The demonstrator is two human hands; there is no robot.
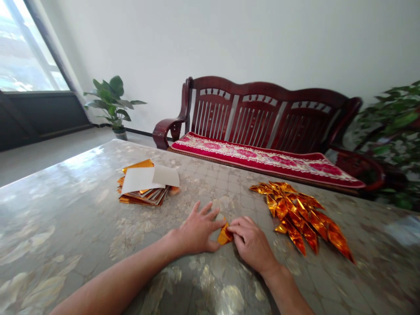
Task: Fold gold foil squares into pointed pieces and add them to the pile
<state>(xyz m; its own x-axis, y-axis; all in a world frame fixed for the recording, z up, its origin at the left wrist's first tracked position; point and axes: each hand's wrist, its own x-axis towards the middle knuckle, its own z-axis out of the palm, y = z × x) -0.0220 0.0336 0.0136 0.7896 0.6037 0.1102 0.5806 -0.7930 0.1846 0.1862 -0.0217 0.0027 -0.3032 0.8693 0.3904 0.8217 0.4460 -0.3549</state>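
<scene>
A small piece of gold foil paper (225, 235), partly folded, lies on the table between my hands. My left hand (201, 229) rests palm down with its fingers spread, its thumb and index finger touching the paper's left side. My right hand (252, 240) is closed, thumb and fingertips pinching the paper's right edge. Right of it is a pile of folded gold foil paper pieces (297, 210), pointed at their ends. A stack of flat foil paper sheets (144, 197) sits at the left, with white-backed sheets on top.
The table (82, 210) has a patterned, glossy cover. Beyond its far edge stands a dark red wooden bench (256, 113) with a red floral cushion (262, 155). A potted plant (114, 103) is at the far left, and more leafy greenery (393, 127) is at the right.
</scene>
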